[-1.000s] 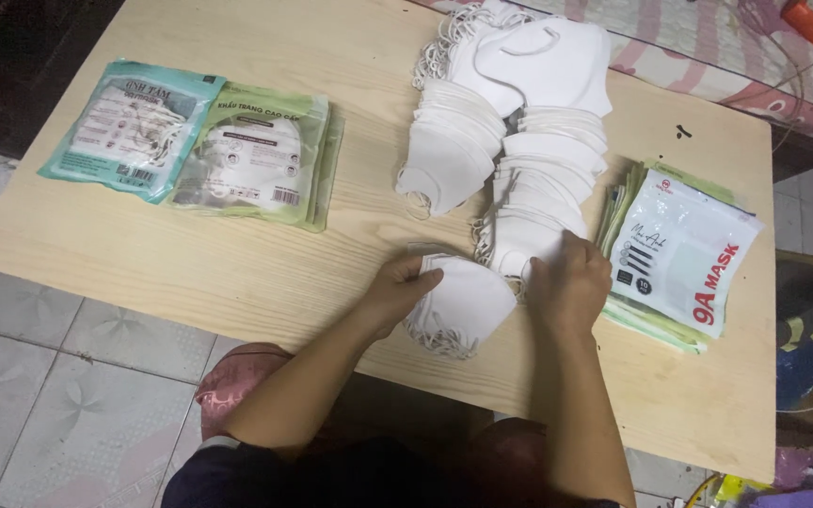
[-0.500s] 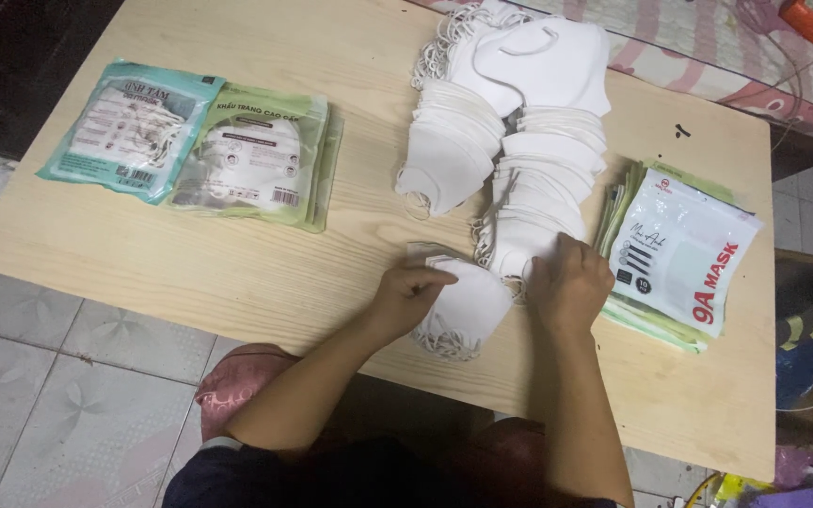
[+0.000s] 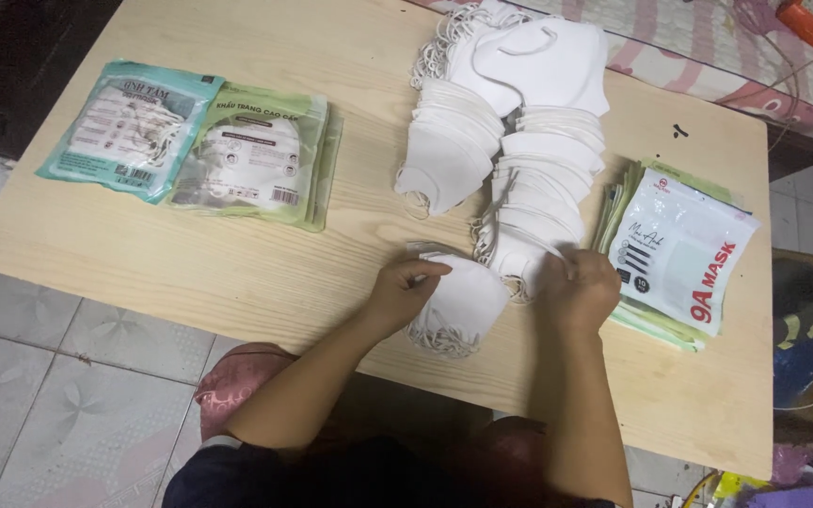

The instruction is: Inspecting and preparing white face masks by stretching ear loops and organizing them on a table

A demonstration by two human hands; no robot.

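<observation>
Pressing down on a small pile of white folded fabric masks (image 3: 463, 306) at the pale wooden tabletop's (image 3: 237, 273) near edge, left hand (image 3: 402, 292) lies flat; right hand (image 3: 581, 292) pinches 1 mask from the long white stack (image 3: 538, 188) just behind.

This looks like a home used as a small packing workshop. A plain wooden table (image 3: 237, 273) stands on a tiled floor (image 3: 58, 376) beside a bed with a patterned sheet (image 3: 698, 47), and it carries stacked white masks (image 3: 519, 160), empty pouches (image 3: 679, 254) and filled packets (image 3: 190, 141).
</observation>
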